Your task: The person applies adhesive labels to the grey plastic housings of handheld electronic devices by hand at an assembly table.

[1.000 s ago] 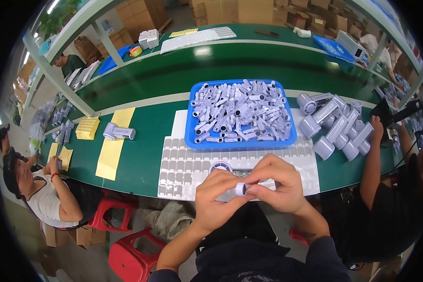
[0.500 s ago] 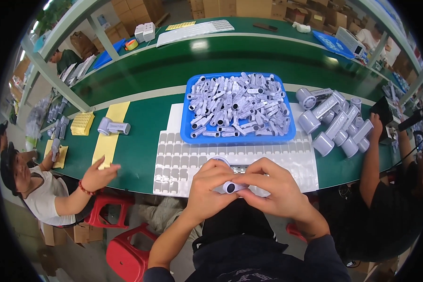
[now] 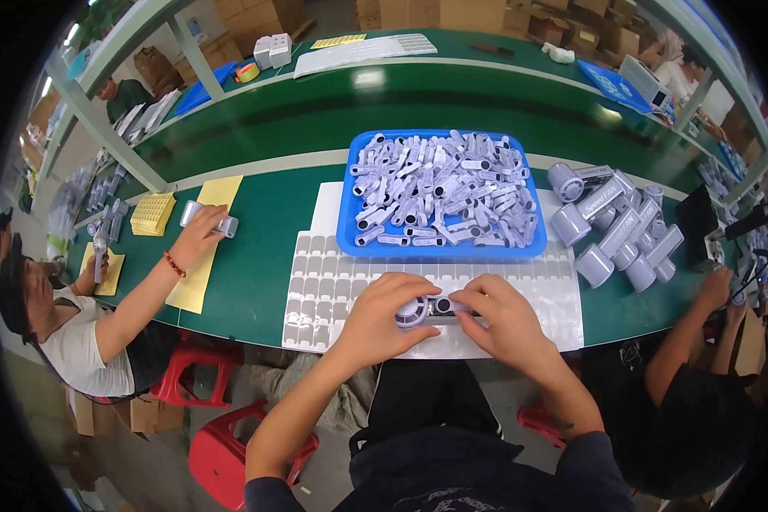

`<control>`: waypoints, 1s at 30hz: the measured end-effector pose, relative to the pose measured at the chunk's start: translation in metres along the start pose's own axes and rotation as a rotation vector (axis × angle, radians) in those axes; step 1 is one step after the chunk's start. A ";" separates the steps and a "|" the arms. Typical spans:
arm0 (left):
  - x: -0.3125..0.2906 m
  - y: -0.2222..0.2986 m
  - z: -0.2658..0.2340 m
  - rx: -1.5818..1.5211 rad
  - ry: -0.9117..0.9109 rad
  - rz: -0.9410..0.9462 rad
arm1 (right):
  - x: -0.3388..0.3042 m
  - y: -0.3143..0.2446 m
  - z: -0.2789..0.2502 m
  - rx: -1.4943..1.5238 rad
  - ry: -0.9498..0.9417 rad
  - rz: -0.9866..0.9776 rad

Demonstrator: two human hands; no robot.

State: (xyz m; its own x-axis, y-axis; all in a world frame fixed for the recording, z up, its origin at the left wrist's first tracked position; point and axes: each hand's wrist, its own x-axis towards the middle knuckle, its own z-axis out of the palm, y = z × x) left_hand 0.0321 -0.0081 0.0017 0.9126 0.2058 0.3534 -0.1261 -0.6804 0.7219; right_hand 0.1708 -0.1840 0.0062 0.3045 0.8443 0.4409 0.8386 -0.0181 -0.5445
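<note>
The person's left hand (image 3: 384, 316) and right hand (image 3: 502, 317) meet over the near edge of the green bench (image 3: 256, 282), both closed on one small grey cylindrical part (image 3: 431, 311). The left hand's fingers wrap the round end w/ its ridged cap; the right hand pinches the other end btwn thumb and fingers. The part lies roughly level, its dark round hole facing up toward the camera. Whether the right hand also holds a label is hard to tell, since the fingers cover that end.

Under the hands lies a white sheet of grey stickers (image 3: 333, 282), rows of small rectangles, some slots near the hands already bare. Just beyond the sheet sits a blue tray (image 3: 350, 235) piled w/ more grey parts (image 3: 444, 188). To the right of the tray, a heap of larger grey cylinders (image 3: 610, 226) rests on the bench, well apart from the hands.

On the left, a co-worker's hand (image 3: 198, 235) rests on a grey part atop a yellow sheet (image 3: 198, 273); a yellow stack (image 3: 154, 213) sits beside it. On the right, another person's arm (image 3: 700, 316) reaches to the bench edge.
</note>
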 end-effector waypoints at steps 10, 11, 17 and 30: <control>0.001 -0.011 0.014 0.040 0.094 0.027 | 0.004 0.000 0.006 0.025 -0.005 0.002; 0.001 -0.011 0.014 0.040 0.095 0.032 | 0.003 0.000 0.006 0.020 -0.010 0.007; 0.000 -0.014 0.015 0.047 0.085 0.040 | 0.004 0.000 0.004 -0.017 -0.020 -0.037; 0.007 -0.016 0.009 0.055 0.046 0.106 | 0.008 -0.012 0.010 -0.247 0.022 -0.034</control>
State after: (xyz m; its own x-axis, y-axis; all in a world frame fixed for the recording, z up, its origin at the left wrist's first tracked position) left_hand 0.0440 -0.0021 -0.0130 0.8762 0.1622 0.4538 -0.1982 -0.7371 0.6461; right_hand 0.1587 -0.1714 0.0087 0.2817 0.8351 0.4725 0.9325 -0.1224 -0.3397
